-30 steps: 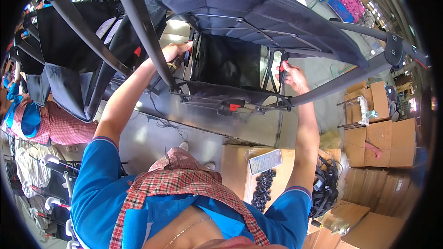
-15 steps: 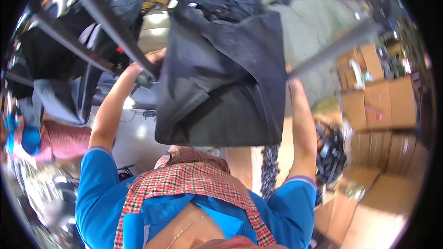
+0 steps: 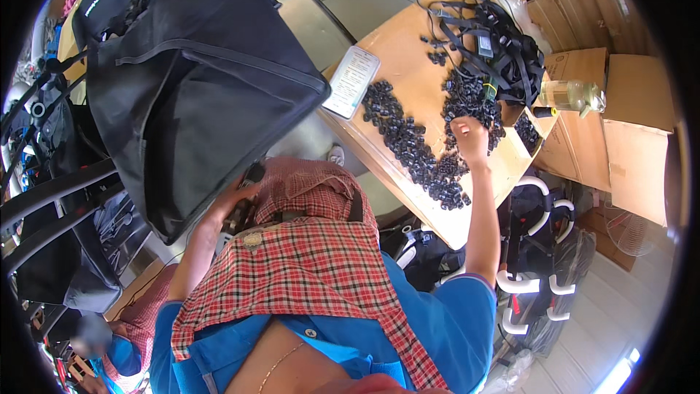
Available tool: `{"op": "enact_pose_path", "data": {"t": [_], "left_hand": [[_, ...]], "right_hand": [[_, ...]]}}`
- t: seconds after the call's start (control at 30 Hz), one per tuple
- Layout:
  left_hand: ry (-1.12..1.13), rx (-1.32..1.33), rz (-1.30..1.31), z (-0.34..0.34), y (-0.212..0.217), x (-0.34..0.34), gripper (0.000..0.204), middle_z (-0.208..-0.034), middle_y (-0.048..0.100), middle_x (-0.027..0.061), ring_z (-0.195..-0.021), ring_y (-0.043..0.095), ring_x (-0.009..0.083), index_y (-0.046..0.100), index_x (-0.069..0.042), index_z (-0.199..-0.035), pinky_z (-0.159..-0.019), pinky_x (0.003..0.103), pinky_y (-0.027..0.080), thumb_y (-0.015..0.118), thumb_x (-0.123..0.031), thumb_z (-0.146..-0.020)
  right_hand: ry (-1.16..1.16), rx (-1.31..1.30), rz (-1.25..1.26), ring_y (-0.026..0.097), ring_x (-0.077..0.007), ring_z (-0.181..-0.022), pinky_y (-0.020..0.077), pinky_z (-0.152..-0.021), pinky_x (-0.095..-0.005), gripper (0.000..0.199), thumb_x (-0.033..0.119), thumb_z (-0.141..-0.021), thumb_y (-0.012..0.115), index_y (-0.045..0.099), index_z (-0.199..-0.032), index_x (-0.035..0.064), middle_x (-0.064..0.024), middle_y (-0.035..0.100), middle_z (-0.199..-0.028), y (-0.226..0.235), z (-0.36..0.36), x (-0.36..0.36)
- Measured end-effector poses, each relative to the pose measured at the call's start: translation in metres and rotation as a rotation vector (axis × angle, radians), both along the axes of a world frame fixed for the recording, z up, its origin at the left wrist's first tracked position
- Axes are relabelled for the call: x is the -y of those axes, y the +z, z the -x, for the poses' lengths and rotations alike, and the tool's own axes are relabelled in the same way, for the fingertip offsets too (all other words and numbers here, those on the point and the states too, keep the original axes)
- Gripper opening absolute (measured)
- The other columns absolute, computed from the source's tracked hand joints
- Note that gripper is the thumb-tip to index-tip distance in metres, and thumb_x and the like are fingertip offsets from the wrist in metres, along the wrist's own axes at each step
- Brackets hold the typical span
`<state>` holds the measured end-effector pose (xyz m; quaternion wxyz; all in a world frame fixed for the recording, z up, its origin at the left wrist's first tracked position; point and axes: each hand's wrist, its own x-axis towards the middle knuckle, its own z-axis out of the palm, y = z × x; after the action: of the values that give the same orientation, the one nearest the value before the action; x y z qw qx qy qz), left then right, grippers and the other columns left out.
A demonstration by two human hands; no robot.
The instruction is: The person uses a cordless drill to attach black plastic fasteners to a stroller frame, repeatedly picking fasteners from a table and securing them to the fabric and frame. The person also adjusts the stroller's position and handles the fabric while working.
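A large black fabric panel with a seam and stiff edges (image 3: 219, 95) hangs at the left, attached to black tubes (image 3: 58, 193). My left hand (image 3: 237, 195) is low beside the panel's lower right edge, fingers curled around a small dark thing that I cannot make out. On the right, my right hand (image 3: 469, 138) reaches over a wooden board table (image 3: 408, 36). Its fingers are curled down into a heap of small black plastic parts (image 3: 415, 149); what they hold is hidden.
A phone with a lit screen (image 3: 351, 82) lies on the table's left edge. Tangled black straps (image 3: 503, 44) pile up at the far end, near a clear bottle (image 3: 572, 95). Cardboard boxes (image 3: 638, 95) stand at the right. White curved handles (image 3: 519, 283) are below. Another person (image 3: 124, 354) is at lower left.
My view has turned toward the table. The panel, earlier in front of me between both hands, now sits at the left. My right hand has left it for the black parts; my left has come down.
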<state>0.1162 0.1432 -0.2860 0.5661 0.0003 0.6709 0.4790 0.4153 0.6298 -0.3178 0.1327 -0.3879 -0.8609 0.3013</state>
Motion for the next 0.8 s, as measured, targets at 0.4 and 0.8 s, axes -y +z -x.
{"op": "enact_pose_path", "data": {"t": [0.4, 0.8], "left_hand": [[-0.449, 0.091, -0.084, -0.046, 0.087, -0.143, 0.092, -0.103, 0.057, 0.0064, -0.073, 0.057, 0.0119, 0.020, -0.014, -0.152, -0.065, 0.026, 0.046, 0.074, -0.034, -0.080], [-0.580, 0.060, -0.401, -0.068, 0.076, -0.155, 0.101, -0.149, 0.033, 0.0138, -0.134, 0.036, 0.0254, 0.020, -0.016, -0.152, -0.109, 0.035, 0.030, 0.079, -0.033, -0.073]], "right_hand": [[0.154, -0.005, -0.402, 0.056, -0.0319, -0.079, 0.0483, -0.073, -0.0408, 0.004, 0.004, -0.083, 0.061, 0.057, -0.083, 0.0043, -0.0115, 0.055, -0.082, -0.027, -0.008, 0.019], [0.143, -0.720, 1.197, 0.064, -0.0122, -0.074, 0.0527, -0.068, -0.0237, 0.017, 0.000, -0.082, 0.072, 0.068, -0.099, -0.0003, -0.0063, 0.068, -0.085, 0.008, 0.058, 0.084]]}}
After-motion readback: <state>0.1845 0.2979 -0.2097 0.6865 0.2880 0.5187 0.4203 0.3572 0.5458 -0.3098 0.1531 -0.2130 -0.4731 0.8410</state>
